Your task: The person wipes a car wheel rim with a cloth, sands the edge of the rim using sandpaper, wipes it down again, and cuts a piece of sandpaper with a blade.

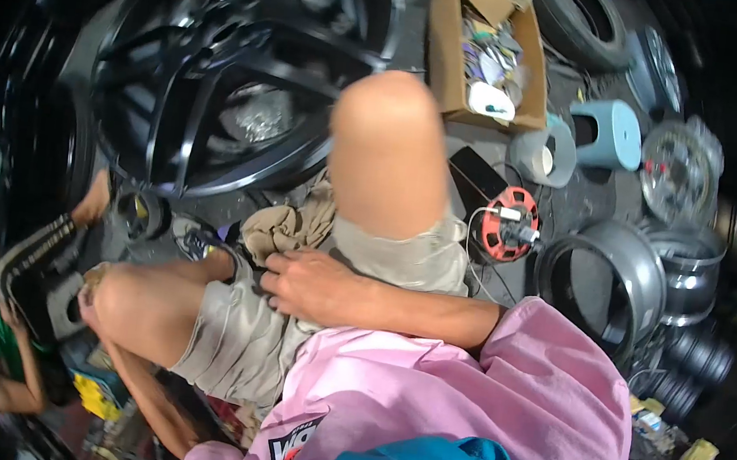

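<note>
My right hand [313,287] lies over my beige shorts in my lap, its fingers slightly apart and bent. A crumpled brown cloth [288,230] is just beyond its fingertips. My left hand [91,307] is at the outer side of my left knee; its fingers are mostly hidden, and I cannot tell if anything is in them. In front of my legs stands a large black wheel rim [211,61] with broad spokes, apart from both hands. A clear crinkled plastic bag [259,115] shows through its spokes.
A cardboard box [440,58] of odds and ends stands ahead. To the right are a blue stool [621,135], a red cable reel [508,227] with a white cord, grey rims [601,281] and a tire [579,23]. A person in green [1,349] sits at the left.
</note>
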`<control>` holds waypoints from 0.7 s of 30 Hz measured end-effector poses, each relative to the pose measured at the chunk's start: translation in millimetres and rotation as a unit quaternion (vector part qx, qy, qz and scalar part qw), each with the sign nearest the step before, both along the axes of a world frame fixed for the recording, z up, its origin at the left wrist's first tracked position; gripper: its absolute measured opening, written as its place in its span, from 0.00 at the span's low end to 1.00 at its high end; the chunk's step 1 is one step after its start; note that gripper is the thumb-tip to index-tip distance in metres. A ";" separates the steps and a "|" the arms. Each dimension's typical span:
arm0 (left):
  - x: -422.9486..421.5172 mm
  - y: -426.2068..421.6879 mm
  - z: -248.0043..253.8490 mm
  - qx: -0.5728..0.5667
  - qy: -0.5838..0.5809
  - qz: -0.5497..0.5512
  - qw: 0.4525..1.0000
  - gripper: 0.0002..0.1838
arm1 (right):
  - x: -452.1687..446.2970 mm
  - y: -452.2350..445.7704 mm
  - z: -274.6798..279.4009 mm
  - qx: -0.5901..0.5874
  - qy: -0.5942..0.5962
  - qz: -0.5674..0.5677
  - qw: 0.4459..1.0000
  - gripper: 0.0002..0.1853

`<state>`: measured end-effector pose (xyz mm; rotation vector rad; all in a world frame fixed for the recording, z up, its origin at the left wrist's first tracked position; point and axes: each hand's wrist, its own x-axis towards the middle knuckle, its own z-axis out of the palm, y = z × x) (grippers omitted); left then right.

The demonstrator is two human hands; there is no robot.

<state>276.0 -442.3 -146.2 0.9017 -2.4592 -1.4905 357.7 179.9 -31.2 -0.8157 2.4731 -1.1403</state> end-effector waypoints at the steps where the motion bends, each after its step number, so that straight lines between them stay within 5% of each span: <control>1: -34.2 21.6 46.4 0.001 0.034 -0.025 0.999 0.14 | 0.7 6.0 7.2 -0.049 -0.002 -0.005 0.999 0.13; 5: -133.2 140.7 186.2 -0.040 0.156 -0.160 0.974 0.16 | 11.1 33.0 45.3 -0.219 -0.048 -0.031 0.974 0.13; 9: -188.9 251.4 248.5 -0.099 0.208 -0.304 0.925 0.13 | 23.3 85.5 75.7 -0.396 -0.120 -0.016 0.910 0.12; 16: -198.1 395.8 259.1 -0.231 0.226 -0.399 0.858 0.13 | 15.3 143.5 70.1 -0.461 -0.212 -0.040 0.861 0.12; 21: -192.6 416.8 263.9 -0.262 0.231 -0.396 0.849 0.13 | 7.4 147.8 67.8 -0.437 -0.181 -0.025 0.881 0.11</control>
